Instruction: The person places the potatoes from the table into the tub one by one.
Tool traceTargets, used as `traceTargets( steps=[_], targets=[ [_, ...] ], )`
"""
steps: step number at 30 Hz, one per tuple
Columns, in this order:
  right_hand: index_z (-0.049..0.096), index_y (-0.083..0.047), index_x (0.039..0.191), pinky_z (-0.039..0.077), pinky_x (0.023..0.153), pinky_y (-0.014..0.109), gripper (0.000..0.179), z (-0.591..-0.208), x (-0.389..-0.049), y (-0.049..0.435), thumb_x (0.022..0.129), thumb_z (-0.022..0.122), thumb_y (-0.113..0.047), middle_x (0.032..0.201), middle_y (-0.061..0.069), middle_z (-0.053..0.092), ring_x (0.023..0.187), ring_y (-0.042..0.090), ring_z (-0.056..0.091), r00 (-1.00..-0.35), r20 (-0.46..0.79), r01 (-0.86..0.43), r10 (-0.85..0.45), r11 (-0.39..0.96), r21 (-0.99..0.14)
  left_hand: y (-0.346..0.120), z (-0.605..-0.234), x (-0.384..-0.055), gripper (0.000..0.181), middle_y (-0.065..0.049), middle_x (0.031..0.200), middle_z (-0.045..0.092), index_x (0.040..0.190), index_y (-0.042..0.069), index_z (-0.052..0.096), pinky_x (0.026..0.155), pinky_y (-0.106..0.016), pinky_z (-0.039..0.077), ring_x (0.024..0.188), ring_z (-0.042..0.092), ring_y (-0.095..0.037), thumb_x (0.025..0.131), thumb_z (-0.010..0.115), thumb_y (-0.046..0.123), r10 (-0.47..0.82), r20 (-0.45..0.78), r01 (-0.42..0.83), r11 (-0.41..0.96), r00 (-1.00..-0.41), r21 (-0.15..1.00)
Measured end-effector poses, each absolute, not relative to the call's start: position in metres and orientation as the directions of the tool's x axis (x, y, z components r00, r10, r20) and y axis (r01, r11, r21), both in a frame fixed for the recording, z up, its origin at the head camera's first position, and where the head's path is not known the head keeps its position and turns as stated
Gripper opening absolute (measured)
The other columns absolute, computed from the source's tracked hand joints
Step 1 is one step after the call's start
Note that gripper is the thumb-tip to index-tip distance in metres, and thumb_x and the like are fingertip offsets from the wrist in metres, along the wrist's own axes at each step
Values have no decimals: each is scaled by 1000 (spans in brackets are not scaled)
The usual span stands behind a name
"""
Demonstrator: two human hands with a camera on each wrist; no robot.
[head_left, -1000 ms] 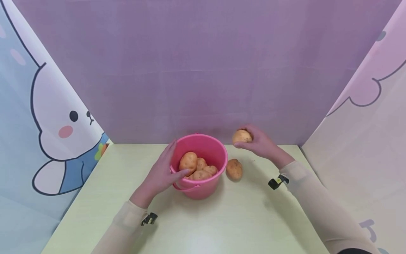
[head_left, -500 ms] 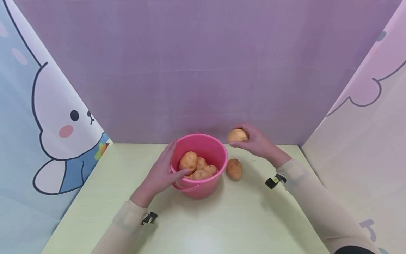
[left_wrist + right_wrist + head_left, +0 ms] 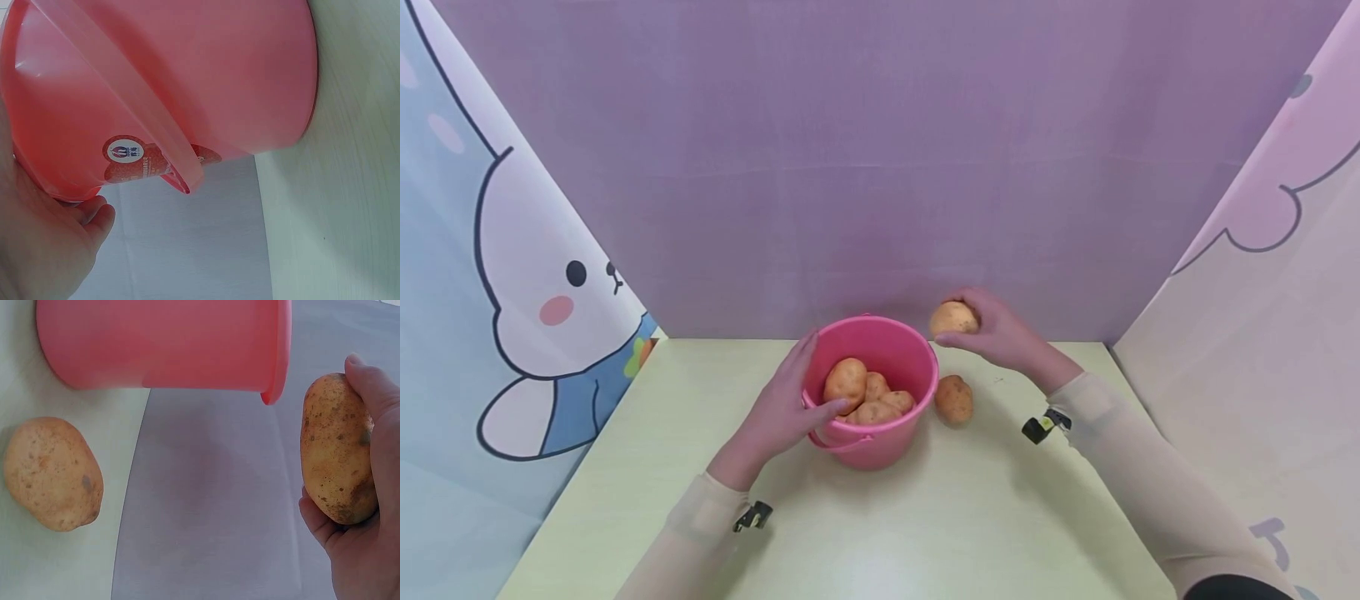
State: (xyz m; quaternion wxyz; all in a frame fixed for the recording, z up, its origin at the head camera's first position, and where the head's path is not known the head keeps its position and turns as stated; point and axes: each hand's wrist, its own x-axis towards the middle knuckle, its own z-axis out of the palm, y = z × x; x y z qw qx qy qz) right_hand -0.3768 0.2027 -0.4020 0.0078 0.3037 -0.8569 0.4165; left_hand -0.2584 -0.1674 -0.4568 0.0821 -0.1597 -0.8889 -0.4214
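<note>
A pink bucket (image 3: 883, 450) stands upright on the pale table, with several potatoes (image 3: 846, 385) inside. My left hand (image 3: 781, 408) holds the bucket's left side, thumb over the rim. In the left wrist view, its fingers (image 3: 97, 225) lie against the outside of the rim. Up and to the right of the bucket, my right hand (image 3: 1003, 337) grips a potato (image 3: 953, 319) between thumb and fingers, clear of the table. The right wrist view shows this potato (image 3: 337, 450) lifted, apart from the bucket. Another potato (image 3: 954, 401) lies on the table just right of the bucket.
The bucket's handle (image 3: 144, 106) hangs down along its side. A purple cloth wall (image 3: 880, 167) rises behind the table (image 3: 865, 550). Printed cloth panels stand on both sides, the left one with a cartoon rabbit (image 3: 542, 308).
My right hand has moved left and slightly up with its potato, closer to the bucket's rim. My left hand, the bucket and the potato on the table stay in place.
</note>
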Motion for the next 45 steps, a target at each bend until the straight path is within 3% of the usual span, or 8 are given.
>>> traceTargets(
  steps=[12, 28, 45],
  targets=[
    [65, -19, 137, 65, 77, 45, 59, -399, -374, 188, 91, 94, -43, 123, 3, 65, 100, 27, 67, -794, 275, -547, -541, 440, -712, -170, -458, -258, 116, -1, 182, 23, 179, 24, 21, 111, -65, 54, 162, 35, -36, 91, 89, 56, 221, 287, 362, 604, -932, 710],
    [66, -21, 137, 66, 82, 41, 58, -400, -373, 168, 92, 92, -46, 128, 0, 63, 110, 25, 65, -755, 274, -581, -595, 414, -701, -171, -462, -259, 116, 1, 183, 21, 179, 26, 19, 110, -67, 53, 163, 31, -37, 91, 92, 42, 207, 276, 344, 610, -939, 713],
    [68, -19, 139, 65, 90, 40, 61, -397, -371, 147, 90, 94, -44, 132, -2, 64, 117, 22, 63, -688, 316, -656, -654, 374, -656, -170, -462, -259, 115, 3, 180, 26, 179, 28, 22, 107, -65, 57, 159, 38, -33, 90, 92, 47, 219, 300, 371, 596, -928, 712]
  ],
)
